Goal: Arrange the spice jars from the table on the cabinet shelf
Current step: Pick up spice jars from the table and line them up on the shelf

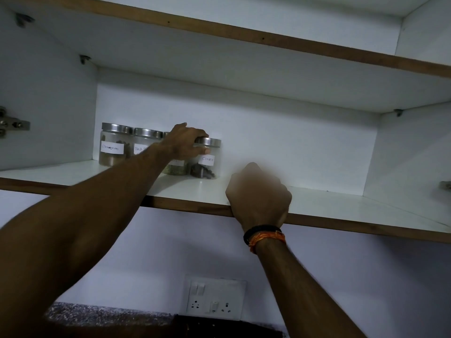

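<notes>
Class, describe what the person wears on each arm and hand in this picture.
Both forearms are bare, with no sleeves in view. The right wrist carries a black band and an orange thread tied just below it. The left hand shows no ring, watch or glove.

Both forearms are bare all the way into the bottom of the view — no sleeve shows on either one. The left hand (185, 142) carries nothing that can be seen: no ring, no band at its wrist. The right hand (258, 193) looks soft and blurred along its upper edge, so any ring there cannot be made out. Just below that hand, round the wrist, sit two bands side by side — a plain black band (261, 230) nearer the hand, and a twisted orange thread (267, 238) just beneath it, wound in several strands with a loose end at the inner side.
</notes>
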The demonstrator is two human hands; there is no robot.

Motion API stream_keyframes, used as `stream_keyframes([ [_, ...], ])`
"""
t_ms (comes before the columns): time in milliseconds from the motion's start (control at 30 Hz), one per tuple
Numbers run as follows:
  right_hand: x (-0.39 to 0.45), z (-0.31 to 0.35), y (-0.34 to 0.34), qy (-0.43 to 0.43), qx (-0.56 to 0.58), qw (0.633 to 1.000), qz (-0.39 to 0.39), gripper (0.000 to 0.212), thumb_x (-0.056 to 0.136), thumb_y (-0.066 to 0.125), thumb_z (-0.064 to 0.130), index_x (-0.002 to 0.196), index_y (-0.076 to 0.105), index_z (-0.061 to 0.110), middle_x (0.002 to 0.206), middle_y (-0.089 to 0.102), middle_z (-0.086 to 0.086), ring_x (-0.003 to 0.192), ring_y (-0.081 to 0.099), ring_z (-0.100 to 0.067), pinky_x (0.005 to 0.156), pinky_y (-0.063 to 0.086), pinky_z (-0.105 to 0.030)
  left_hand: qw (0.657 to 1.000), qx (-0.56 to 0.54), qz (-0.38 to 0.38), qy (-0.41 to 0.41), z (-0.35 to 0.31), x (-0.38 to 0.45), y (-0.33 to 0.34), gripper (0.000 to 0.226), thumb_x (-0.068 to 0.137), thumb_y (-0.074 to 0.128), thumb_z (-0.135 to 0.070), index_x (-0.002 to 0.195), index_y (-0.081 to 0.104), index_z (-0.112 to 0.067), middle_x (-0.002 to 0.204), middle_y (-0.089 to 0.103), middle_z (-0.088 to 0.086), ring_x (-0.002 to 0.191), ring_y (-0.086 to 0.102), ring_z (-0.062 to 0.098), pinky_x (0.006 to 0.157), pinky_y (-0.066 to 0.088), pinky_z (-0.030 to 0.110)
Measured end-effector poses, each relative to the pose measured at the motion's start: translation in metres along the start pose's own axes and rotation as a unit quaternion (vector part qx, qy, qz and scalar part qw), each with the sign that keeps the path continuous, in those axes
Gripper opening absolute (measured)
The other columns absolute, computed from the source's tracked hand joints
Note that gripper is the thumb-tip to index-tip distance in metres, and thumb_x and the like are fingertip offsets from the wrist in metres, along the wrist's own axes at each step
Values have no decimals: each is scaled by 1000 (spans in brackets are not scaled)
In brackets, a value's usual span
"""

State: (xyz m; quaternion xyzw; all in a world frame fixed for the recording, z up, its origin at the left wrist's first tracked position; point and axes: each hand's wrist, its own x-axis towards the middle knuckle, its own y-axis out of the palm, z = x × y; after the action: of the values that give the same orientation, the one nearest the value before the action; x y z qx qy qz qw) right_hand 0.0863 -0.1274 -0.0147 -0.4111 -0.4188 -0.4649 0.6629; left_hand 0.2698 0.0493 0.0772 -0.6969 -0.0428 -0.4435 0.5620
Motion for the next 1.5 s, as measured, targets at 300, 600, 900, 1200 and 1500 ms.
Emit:
stream_keyframes([
  [300,1,-2,3,0,-9,1000,-1,16,79,62,27,68,65,17,48,53,4,43,36,-13,55,30,-21,1000,-2,-29,-12,-7,-10,0,64,95,61,-46,148,45,-13,150,49,10,142,40,28,122,12,45],
  [600,6,-3,1,20,-26,998,61,22,83,55,33,71,66,18,57,59,0,49,43,-19,53,27,-23,996,-69,-62,-14,-37,-36,-17,64,88,71,-42,143,49,-17,151,47,7,139,41,26,113,32,43],
  [900,2,-10,-8,-70,-69,975,197,42,94,41,40,72,66,15,67,59,-2,66,58,-25,59,36,-29,991,-120,59,-24,-82,-98,-36,58,88,71,-45,139,56,-21,147,53,1,131,51,19,96,32,22],
  [1200,-49,-13,-34,-121,-58,979,151,36,99,40,35,105,70,16,109,69,-7,99,59,-29,86,39,-43,990,-142,24,8,-130,-187,-63,54,92,68,-37,140,55,-16,142,57,2,131,51,16,104,40,27],
  [1500,-153,-10,-70,-99,23,982,161,62,80,64,18,141,51,10,147,46,-15,135,43,-34,108,37,-47,984,-162,-37,66,-174,-270,-24,52,89,69,-17,138,56,-8,143,55,11,140,41,28,119,25,42],
])
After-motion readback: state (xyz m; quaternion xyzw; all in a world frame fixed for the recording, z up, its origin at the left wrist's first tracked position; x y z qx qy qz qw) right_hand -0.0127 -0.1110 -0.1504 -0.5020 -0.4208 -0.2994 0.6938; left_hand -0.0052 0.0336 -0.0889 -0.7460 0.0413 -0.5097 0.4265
